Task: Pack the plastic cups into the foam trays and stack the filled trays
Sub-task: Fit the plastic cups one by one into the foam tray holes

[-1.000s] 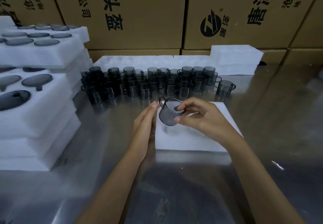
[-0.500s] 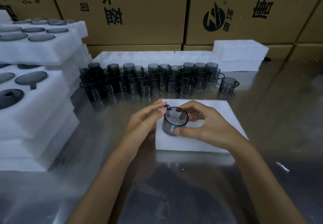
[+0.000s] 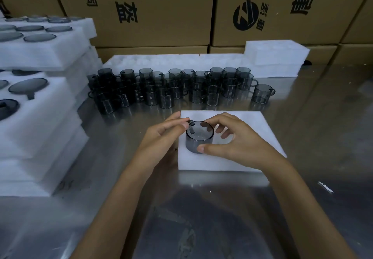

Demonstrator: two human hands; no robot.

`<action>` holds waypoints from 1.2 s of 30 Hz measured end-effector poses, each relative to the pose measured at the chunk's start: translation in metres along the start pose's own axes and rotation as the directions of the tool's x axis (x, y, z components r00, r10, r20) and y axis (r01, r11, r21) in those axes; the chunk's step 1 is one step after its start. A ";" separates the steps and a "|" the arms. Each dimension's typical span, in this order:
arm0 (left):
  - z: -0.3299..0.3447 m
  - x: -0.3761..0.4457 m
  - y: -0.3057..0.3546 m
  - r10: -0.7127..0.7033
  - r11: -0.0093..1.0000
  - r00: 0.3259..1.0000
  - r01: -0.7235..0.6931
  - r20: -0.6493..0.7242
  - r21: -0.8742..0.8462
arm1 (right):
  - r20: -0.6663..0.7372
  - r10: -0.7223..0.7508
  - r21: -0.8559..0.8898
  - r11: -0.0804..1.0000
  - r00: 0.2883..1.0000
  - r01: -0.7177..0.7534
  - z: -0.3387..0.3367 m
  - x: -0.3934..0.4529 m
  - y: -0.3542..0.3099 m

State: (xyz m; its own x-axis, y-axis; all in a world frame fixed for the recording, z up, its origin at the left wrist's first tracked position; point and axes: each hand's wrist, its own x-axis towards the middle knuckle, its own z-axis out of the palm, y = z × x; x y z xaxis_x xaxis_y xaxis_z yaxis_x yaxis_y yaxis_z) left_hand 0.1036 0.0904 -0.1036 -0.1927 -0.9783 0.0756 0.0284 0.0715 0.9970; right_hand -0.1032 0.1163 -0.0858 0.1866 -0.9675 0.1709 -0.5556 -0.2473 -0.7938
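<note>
Cup (image 3: 198,137) sits upright at near-left part of foam tray (image 3: 252,129), w/ right hand (image 3: 234,143) grasping its rim and wall, left hand (image 3: 163,135) pinching its handle.

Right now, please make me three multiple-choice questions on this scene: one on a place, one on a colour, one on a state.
1. Where is the cup that the hands hold?
A. Over the near-left part of the foam tray
B. Among the loose cups by the boxes
C. On the stack of filled trays

2. What colour is the cup?
A. Clear red
B. Smoky grey
C. Solid white

3. How does the cup stand?
A. Upside down
B. On its side
C. Upright, mouth open upward

Answers:
1 A: the cup sits low at the tray's near-left part, between the left hand and right hand.
2 B: its wall is dark, see-through grey.
3 C: the round rim faces up, and the left hand pinches the handle.
</note>
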 end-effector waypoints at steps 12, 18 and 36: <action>0.000 0.000 -0.003 -0.010 1.000 1.000 0.010 0.003 0.025 | -0.002 -0.010 -0.106 0.994 1.000 0.010 -0.001 -0.001 0.003; 0.001 0.001 -0.003 -0.008 0.998 1.000 0.009 -0.019 0.070 | 0.008 -0.016 -0.126 0.992 1.000 0.017 -0.002 -0.002 0.003; -0.001 0.001 -0.010 -0.059 0.996 0.997 0.063 0.053 -0.069 | 0.048 -0.020 -0.288 0.957 0.999 0.033 -0.003 -0.005 -0.003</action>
State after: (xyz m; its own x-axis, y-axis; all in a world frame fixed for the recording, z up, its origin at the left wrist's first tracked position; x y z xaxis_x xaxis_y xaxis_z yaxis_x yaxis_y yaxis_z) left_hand 0.1042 0.0880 -0.1137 -0.2454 -0.9693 0.0172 0.0840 -0.0036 0.9965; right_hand -0.1045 0.1217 -0.0822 0.2362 -0.9587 0.1587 -0.7587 -0.2840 -0.5862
